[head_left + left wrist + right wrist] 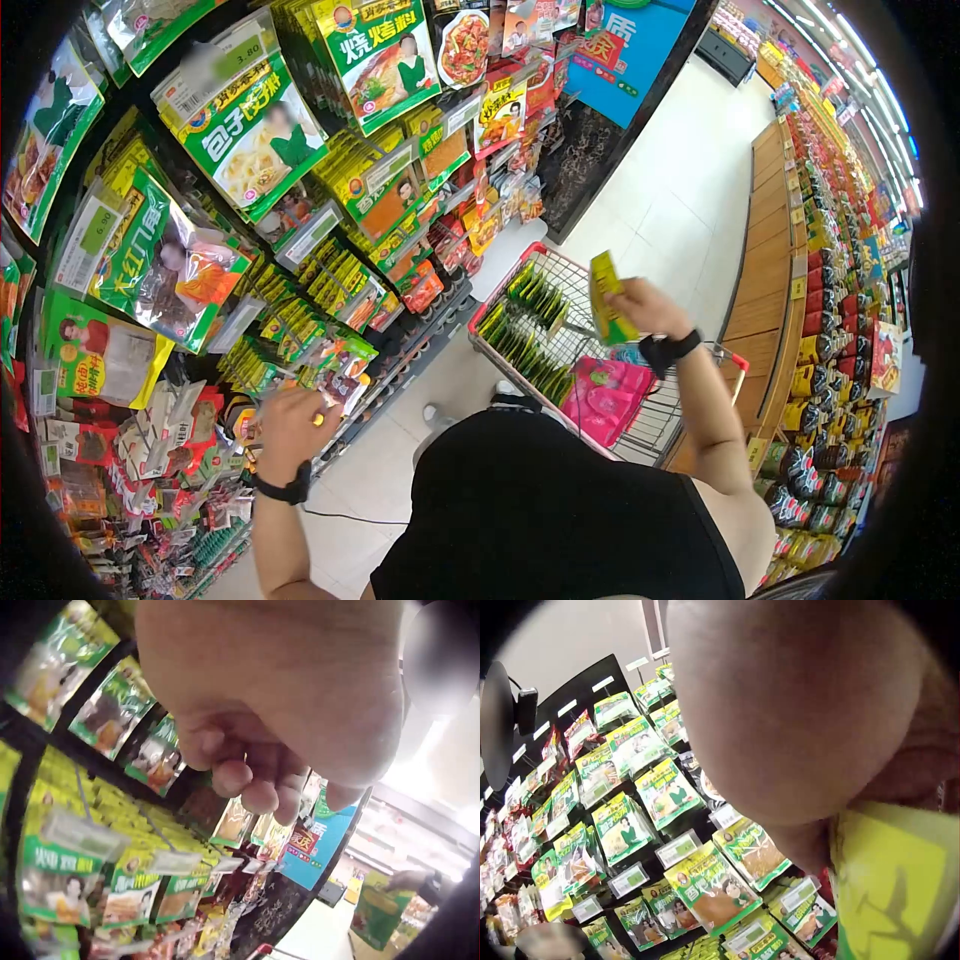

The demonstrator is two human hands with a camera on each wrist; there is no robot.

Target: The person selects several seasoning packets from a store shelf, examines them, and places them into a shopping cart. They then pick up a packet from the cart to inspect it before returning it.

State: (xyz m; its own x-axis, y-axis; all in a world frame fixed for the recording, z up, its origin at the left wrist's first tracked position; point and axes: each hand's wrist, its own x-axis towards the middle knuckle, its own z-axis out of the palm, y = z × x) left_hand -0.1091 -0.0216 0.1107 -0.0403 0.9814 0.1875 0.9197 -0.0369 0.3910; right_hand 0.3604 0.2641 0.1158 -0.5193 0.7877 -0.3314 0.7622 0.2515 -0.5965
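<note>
In the head view my right hand (650, 307) grips a yellow-and-green seasoning packet (607, 295) by its edge, above a shopping cart (480, 325). The same packet (900, 892) fills the lower right of the right wrist view, its yellow side showing. My left hand (292, 430) is beside the lower part of the packet rack, near small hanging packets (250, 365). In the left wrist view the left hand's fingers (259, 795) hang loosely bent with nothing between them. Rows of green-and-yellow packets (490, 355) and a bright pink package (610, 400) lie in the cart.
Hooks of seasoning packets (255, 140) with price tags fill the rack on the left. A wooden display counter (755, 260) with rows of bagged goods runs along the right. Tiled floor (655, 215) lies between them. A thin cable (355, 518) trails from the left wrist.
</note>
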